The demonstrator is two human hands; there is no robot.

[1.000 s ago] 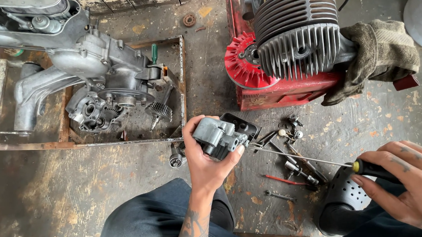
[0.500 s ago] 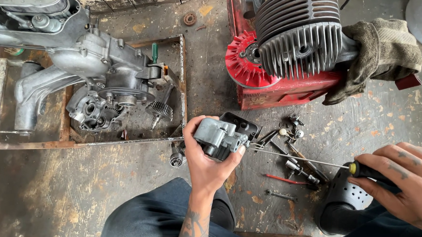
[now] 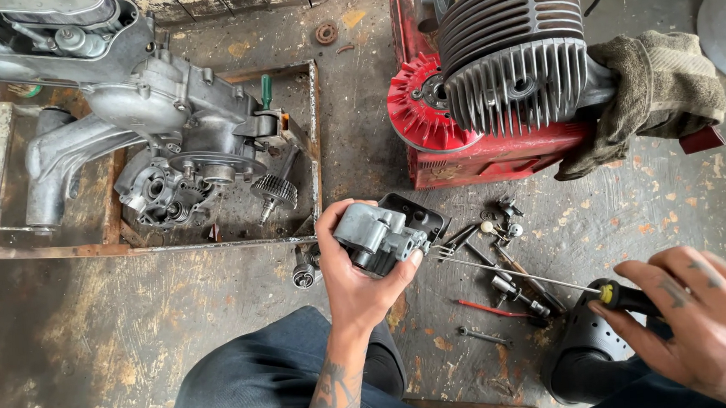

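Gripping a grey carburetor (image 3: 379,235), the left hand (image 3: 356,276) holds it above the floor. Opposite, the right hand (image 3: 705,326) is closed on a screwdriver (image 3: 544,279), tip at the carburetor. Loose parts (image 3: 509,250) lie between the hands; an engine (image 3: 511,48) sits beyond.

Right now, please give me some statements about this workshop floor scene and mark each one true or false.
1. The left hand holds a small grey cast-metal engine part. True.
2. The right hand holds a hammer. False: it grips a long thin screwdriver with a black and yellow handle.
3. The screwdriver's tip points toward the grey part. True.
4. A worn olive work glove lies on the grey engine casing in the wooden tray. False: it rests on the red engine base with the finned cylinder.
5. Small loose metal parts lie on the floor between the hands. True.
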